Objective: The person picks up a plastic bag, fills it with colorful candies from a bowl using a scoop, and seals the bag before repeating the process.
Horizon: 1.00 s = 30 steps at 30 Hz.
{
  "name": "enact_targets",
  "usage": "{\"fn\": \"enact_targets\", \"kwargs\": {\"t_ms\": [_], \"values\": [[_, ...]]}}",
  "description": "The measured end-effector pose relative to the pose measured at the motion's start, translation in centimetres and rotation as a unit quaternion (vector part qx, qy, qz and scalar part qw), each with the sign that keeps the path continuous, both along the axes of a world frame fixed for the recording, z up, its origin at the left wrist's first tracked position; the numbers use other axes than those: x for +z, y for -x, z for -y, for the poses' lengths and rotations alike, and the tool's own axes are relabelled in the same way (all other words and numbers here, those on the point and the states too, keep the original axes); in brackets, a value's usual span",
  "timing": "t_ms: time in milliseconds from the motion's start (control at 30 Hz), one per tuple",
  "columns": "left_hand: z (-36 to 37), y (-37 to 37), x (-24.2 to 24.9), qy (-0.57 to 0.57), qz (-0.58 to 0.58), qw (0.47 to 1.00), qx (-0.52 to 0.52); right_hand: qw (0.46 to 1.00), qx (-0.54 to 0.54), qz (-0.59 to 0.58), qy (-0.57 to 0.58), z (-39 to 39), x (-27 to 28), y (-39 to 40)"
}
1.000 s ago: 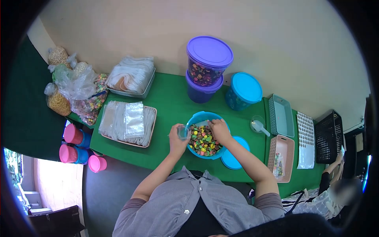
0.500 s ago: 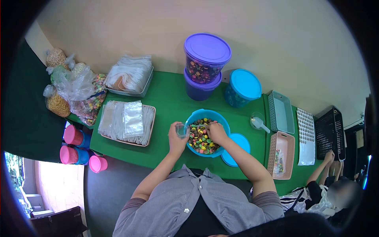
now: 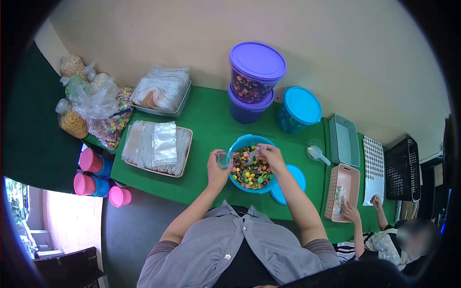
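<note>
My left hand (image 3: 217, 174) is closed around a small clear plastic cup (image 3: 223, 161) at the left rim of the blue bowl (image 3: 247, 138). Colourful candies (image 3: 250, 178), brown, yellow, green and pink, lie in the bowl. Above its right side, my right hand (image 3: 271, 156) grips a clear plastic scoop (image 3: 253, 155) whose head points left, toward the cup. Whether candies sit in the scoop or cup is too small to tell. A blue lid (image 3: 294, 185) lies beside the bowl, partly behind my right forearm.
Plastic bags fill a tray (image 3: 189, 151) on the left. Purple-lidded tubs (image 3: 258, 60) stand stacked behind the bowl, beside a blue-lidded tub (image 3: 301, 105). Another scoop (image 3: 317, 153) lies right. A co-worker's hand (image 3: 351, 212) reaches into a pink basket (image 3: 356, 180).
My right hand has risen from the candies with the scoop, which now shows more clearly. My left hand keeps the cup at the rim. The co-worker's hand has moved into the pink basket.
</note>
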State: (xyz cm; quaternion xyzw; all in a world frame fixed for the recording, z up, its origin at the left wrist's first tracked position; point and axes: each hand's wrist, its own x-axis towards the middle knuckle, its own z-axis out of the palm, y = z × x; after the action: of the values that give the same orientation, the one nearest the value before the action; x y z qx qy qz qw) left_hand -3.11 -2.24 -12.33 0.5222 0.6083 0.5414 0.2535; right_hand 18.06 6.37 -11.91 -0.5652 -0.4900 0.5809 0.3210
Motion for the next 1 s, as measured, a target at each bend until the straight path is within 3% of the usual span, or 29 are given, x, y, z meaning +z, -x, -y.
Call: {"fn": "enact_targets", "kwargs": {"t_ms": [67, 333, 567, 833, 1000], "values": [[-0.1, -0.2, 0.0, 0.000, 0.005, 1.000, -0.005, 0.978, -0.098, -0.145, 0.110, 0.2, -1.7, 0.3], [-0.1, 0.2, 0.5, 0.003, -0.026, 1.000, 0.004, 0.964, -0.143, -0.181, 0.133, 1.4, -3.4, 0.5], [-0.5, 1.1, 4.3, -0.047, 0.006, 0.999, 0.014, 0.958, -0.189, -0.200, 0.081, 2.6, -0.8, 0.0], [-0.8, 0.1, 10.4, -0.189, 0.144, 0.971, -0.027, 0.927, -0.249, -0.279, 0.016, 4.5, 3.7, -2.8], [-2.4, -2.6, 10.3, -0.077, 0.108, 0.980, -0.147, 0.905, -0.299, -0.296, -0.058, 5.0, 7.2, -5.1]]}}
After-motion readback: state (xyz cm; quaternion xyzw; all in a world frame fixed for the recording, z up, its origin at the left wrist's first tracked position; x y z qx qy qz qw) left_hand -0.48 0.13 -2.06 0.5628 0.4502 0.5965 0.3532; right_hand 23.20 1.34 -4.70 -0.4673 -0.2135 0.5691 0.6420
